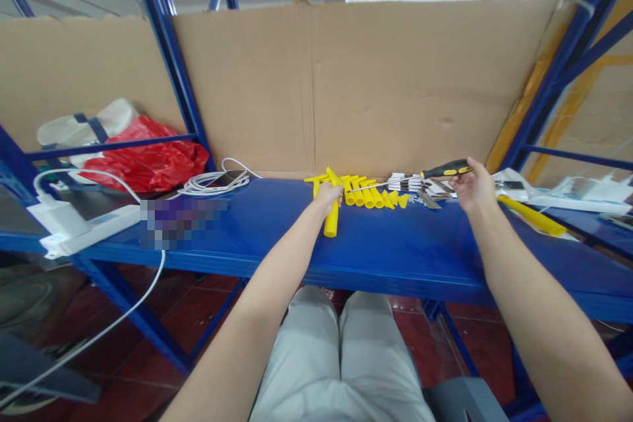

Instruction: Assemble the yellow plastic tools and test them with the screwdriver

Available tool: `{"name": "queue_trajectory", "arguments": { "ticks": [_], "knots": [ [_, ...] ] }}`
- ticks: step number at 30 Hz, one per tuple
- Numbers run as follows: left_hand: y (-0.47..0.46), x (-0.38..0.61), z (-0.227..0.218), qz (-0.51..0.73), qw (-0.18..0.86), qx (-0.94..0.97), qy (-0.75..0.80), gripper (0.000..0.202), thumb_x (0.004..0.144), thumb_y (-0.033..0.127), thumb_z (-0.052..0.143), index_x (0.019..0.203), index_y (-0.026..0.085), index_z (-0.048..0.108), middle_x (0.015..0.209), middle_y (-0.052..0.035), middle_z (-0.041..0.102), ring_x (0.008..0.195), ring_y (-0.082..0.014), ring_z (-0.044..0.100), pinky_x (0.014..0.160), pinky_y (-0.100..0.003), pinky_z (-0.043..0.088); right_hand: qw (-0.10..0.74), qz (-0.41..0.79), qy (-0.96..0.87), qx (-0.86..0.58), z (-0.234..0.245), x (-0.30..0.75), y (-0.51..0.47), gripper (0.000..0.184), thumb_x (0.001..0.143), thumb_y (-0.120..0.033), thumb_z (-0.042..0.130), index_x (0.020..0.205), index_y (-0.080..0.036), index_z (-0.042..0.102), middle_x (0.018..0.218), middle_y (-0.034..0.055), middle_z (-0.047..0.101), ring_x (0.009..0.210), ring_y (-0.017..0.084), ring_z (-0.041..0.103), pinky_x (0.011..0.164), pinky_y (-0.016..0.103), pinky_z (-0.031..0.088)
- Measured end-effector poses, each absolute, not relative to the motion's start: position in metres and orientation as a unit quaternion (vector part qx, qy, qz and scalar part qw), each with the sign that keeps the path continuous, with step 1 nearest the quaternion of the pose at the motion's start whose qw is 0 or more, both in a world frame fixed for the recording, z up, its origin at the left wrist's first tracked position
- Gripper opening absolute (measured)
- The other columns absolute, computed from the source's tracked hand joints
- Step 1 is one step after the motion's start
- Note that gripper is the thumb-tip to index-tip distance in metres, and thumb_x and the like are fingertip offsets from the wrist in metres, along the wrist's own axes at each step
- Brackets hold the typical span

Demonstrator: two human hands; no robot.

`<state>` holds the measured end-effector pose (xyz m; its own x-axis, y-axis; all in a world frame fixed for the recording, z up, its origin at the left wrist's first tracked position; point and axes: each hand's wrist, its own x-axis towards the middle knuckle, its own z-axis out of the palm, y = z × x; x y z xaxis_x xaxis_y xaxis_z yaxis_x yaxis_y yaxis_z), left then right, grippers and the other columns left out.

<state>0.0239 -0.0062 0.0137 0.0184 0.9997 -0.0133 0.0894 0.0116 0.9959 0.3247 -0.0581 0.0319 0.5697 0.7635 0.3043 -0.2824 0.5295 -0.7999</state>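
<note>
My left hand [327, 196] is closed around a yellow plastic handle [331, 223] with a round lower end and a flared top. My right hand [475, 188] grips the black and yellow grip of a long screwdriver [439, 171]. Its thin shaft points left, and the tip reaches the top part of the handle by my left fingers; whether it sits on a screw is too small to tell. Several similar yellow handles [368, 198] lie in a row just right of my left hand. Flat metal blades [431, 196] and striped pieces [403, 181] lie beneath the screwdriver.
The blue shelf [277, 231] has a cardboard sheet [376, 92] along its back. To the left are a white power strip [93, 231], a coiled white cable [217, 182] and a red plastic bag [153, 155]. A yellow rod-like piece [531, 216] lies beyond my right hand.
</note>
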Motion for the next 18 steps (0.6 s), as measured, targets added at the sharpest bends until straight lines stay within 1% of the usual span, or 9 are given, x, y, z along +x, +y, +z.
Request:
{"name": "queue_trajectory", "arguments": {
  "ticks": [3, 5, 9, 11, 18],
  "knots": [
    [-0.006, 0.024, 0.014, 0.469, 0.484, 0.525, 0.52, 0.017, 0.08, 0.002, 0.05, 0.073, 0.017, 0.054, 0.043, 0.008, 0.038, 0.037, -0.0076, 0.038, 0.045, -0.02, 0.036, 0.805, 0.313, -0.352, -0.36, 0.03, 0.329, -0.056, 0.039, 0.079, -0.03, 0.067, 0.056, -0.024, 0.037, 0.037, -0.0073, 0.026, 0.038, 0.011, 0.042, 0.04, 0.023, 0.045],
    [-0.006, 0.024, 0.014, 0.47, 0.482, 0.526, 0.519, 0.018, 0.08, 0.001, 0.049, 0.073, 0.017, 0.053, 0.043, 0.008, 0.038, 0.037, -0.0078, 0.038, 0.045, -0.021, 0.036, 0.807, 0.32, -0.342, -0.359, 0.031, 0.328, -0.057, 0.038, 0.08, -0.029, 0.065, 0.056, -0.024, 0.036, 0.036, -0.0068, 0.026, 0.038, 0.011, 0.042, 0.039, 0.023, 0.044],
    [-0.005, 0.024, 0.014, 0.47, 0.481, 0.529, 0.517, 0.02, 0.08, 0.0, 0.047, 0.072, 0.017, 0.052, 0.043, 0.0081, 0.038, 0.037, -0.0077, 0.038, 0.046, -0.021, 0.035, 0.811, 0.36, -0.287, -0.361, 0.035, 0.321, -0.062, 0.023, 0.084, -0.023, 0.055, 0.062, -0.023, 0.046, 0.041, -0.0041, 0.038, 0.041, 0.012, 0.043, 0.037, 0.022, 0.042],
    [-0.005, 0.024, 0.014, 0.47, 0.483, 0.529, 0.515, 0.021, 0.081, 0.0, 0.047, 0.07, 0.018, 0.051, 0.043, 0.0081, 0.038, 0.037, -0.0074, 0.037, 0.045, -0.02, 0.034, 0.808, 0.376, -0.273, -0.363, 0.037, 0.317, -0.064, 0.02, 0.084, -0.021, 0.052, 0.065, -0.023, 0.049, 0.043, -0.0033, 0.042, 0.041, 0.011, 0.042, 0.036, 0.021, 0.041],
    [-0.005, 0.025, 0.013, 0.474, 0.485, 0.525, 0.514, 0.026, 0.08, -0.001, 0.049, 0.063, 0.019, 0.046, 0.044, 0.0077, 0.039, 0.037, -0.0068, 0.036, 0.047, -0.021, 0.035, 0.781, 0.375, -0.319, -0.383, 0.034, 0.312, -0.062, 0.026, 0.085, -0.027, 0.056, 0.062, -0.022, 0.045, 0.045, -0.0055, 0.04, 0.04, 0.009, 0.041, 0.041, 0.019, 0.043]
  ]
}}
